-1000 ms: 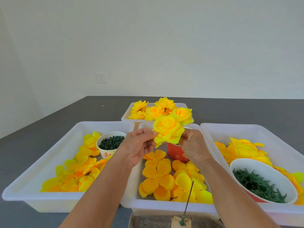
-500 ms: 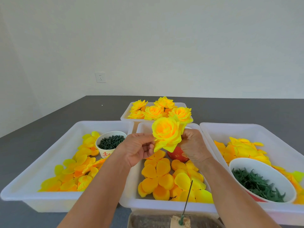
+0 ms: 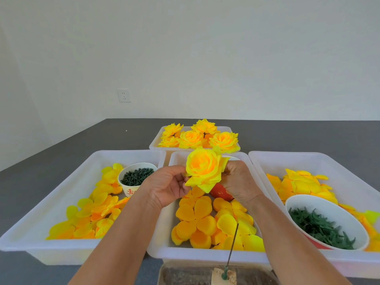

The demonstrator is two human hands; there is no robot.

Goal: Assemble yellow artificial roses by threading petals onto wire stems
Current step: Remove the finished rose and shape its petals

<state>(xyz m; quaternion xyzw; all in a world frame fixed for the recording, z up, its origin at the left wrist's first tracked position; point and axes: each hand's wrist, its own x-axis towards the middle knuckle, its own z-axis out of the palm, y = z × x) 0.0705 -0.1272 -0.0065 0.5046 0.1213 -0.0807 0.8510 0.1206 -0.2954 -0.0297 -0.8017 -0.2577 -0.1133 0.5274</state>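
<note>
While both hands, left (image 3: 168,188) and right (image 3: 239,182), pinch a near-complete rose (image 3: 204,169), finished roses (image 3: 197,136) fill the twelve-o'clock tray (image 3: 228,129); loose petals (image 3: 197,219) suggest many remain.

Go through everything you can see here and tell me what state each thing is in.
rose: assembled, held up by both hands
left hand: pinching rose
right hand: gripping rose
wire stem: bare, upright in block
far tray: holds finished roses
paper cup: full of green pieces
</note>
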